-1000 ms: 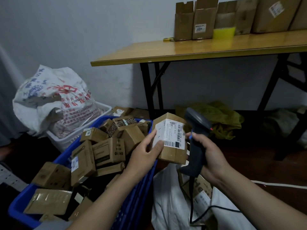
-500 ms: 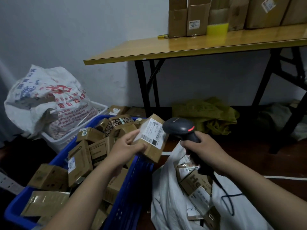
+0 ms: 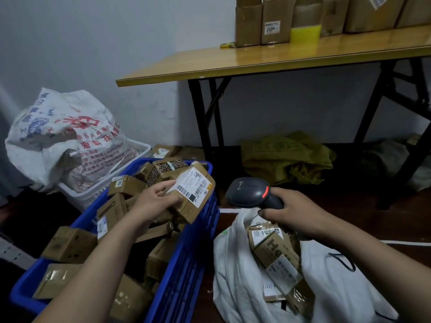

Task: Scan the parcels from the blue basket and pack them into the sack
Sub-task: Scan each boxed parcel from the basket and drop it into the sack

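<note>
One hand hides the scanner handle

Floor carries blue basket, white sack, green bag; wooden table bears a row of cardboard boxes

Matt cardboard parcels, blue plastic basket, glossy wooden tabletop, white woven sack.

The parcel near centre carries a white label with barcodes and digits like "1008 69". Tape on a taped box at its eleven o'clock repeats "MO". At five o'clock, a lettered box in the white sack shows "He". At one o'clock, a carton has a sticker reading roughly "110".
</note>
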